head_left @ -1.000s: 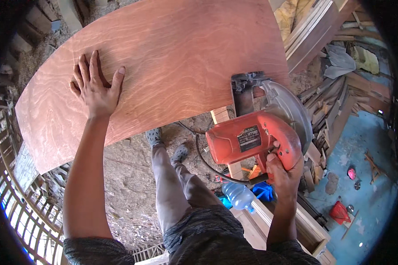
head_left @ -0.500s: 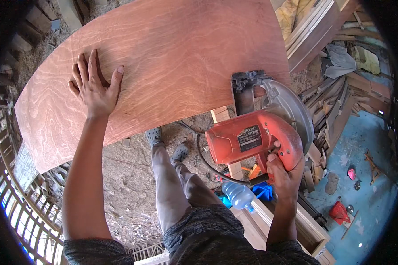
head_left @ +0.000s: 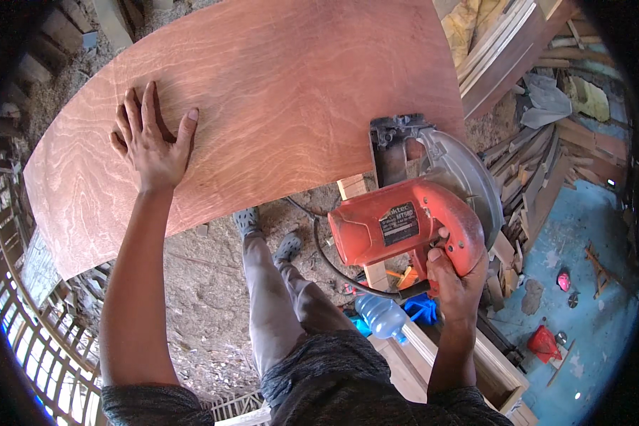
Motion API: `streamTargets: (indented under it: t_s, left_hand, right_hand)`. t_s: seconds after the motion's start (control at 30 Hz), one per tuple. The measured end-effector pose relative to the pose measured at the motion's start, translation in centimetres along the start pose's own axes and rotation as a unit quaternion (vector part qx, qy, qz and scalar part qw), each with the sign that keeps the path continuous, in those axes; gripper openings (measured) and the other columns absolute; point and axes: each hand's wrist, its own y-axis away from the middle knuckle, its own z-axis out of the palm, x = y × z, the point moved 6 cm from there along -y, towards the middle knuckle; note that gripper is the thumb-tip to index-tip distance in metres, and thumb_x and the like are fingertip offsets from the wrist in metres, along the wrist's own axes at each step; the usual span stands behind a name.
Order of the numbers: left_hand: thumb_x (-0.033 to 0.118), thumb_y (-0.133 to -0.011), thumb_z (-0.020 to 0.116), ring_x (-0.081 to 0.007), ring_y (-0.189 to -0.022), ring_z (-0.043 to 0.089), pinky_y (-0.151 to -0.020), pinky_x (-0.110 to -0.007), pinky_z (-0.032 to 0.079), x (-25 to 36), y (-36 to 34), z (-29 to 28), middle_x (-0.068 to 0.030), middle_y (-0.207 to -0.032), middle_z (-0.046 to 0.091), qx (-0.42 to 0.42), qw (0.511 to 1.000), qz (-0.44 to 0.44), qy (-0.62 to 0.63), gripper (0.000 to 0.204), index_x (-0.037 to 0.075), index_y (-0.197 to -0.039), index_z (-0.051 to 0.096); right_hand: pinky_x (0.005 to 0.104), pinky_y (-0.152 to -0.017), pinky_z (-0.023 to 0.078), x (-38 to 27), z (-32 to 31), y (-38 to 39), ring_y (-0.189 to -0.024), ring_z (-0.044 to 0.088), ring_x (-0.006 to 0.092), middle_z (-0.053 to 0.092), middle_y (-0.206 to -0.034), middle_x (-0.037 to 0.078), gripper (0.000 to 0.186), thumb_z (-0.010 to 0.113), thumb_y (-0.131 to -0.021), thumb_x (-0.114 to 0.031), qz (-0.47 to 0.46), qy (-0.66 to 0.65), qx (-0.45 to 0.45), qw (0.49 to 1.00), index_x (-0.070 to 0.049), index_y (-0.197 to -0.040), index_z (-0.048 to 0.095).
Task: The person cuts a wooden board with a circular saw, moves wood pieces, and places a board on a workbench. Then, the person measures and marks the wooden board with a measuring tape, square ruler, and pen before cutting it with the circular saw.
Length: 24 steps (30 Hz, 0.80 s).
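Orange circular saw [head_left: 405, 227] set at the near right edge of a large reddish plywood sheet [head_left: 284, 92], base plate resting on the panel's corner, silver blade guard [head_left: 468, 177] hanging just past the edge. Gripped at the rear handle by the right hand [head_left: 456, 280], fingers wrapped tight around it, directly behind the motor housing. Black power cord [head_left: 326, 263] looping down from the saw toward the ground.

Left hand [head_left: 151, 142] spread flat, palm down, on the sheet's left portion, well apart from the saw, pressing the panel steady.

Judged as the start of a cut: saw lined up at the edge, not yet far into the wood. Next move likely calling for a steady forward push along the line, base kept flat, cord kept clear of the blade, bracing hand kept away from the saw's path.

Below: legs and sandalled feet [head_left: 266, 234] on dusty ground, a wooden support [head_left: 366, 227] under the sheet, a clear plastic bottle [head_left: 380, 316] near the knee. Further right, piled timber offcuts [head_left: 539, 163] and a blue floor [head_left: 589, 284] with small red items.
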Motion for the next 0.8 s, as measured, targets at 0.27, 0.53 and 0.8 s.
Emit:
streamTargets:
  t_s: [0.27,0.53,0.8]
  left_hand:
    - [0.075,-0.090,0.057,-0.0418,-0.157,0.018,-0.122,-0.066,0.008,-0.2,-0.2,0.2,-0.0198,-0.168,0.027,-0.030,0.999,-0.009,-0.003,0.091,0.021,-0.160,0.039]
    - [0.068,-0.092,0.061,-0.0372,-0.154,0.026,-0.120,-0.066,0.013,0.1,-0.2,-0.1,-0.0181,-0.165,0.034,0.007,1.000,0.002,0.001,0.084,0.021,-0.158,0.042]
    - [0.065,-0.092,0.063,-0.0371,-0.155,0.024,-0.121,-0.066,0.012,0.2,-0.3,-0.6,-0.0185,-0.167,0.031,-0.008,1.000,-0.010,-0.001,0.084,0.020,-0.159,0.041]
  right_hand:
    - [0.0234,-0.053,0.040,0.1,-0.2,-0.2,-0.061,0.051,0.0068,0.059,-0.081,0.002,0.029,0.065,-0.092,0.006,-0.004,0.025,-0.001,1.000,-0.003,-0.119,0.059]
    - [0.0236,-0.053,0.041,-0.3,0.3,-0.6,-0.062,0.052,0.0074,0.059,-0.081,0.003,0.026,0.066,-0.093,0.005,0.022,-0.015,0.011,1.000,-0.003,-0.116,0.057]
    - [0.0233,-0.054,0.043,0.1,0.2,-1.1,-0.061,0.052,0.0068,0.060,-0.081,0.002,0.026,0.066,-0.092,0.005,-0.007,0.013,-0.003,1.000,-0.004,-0.116,0.058]
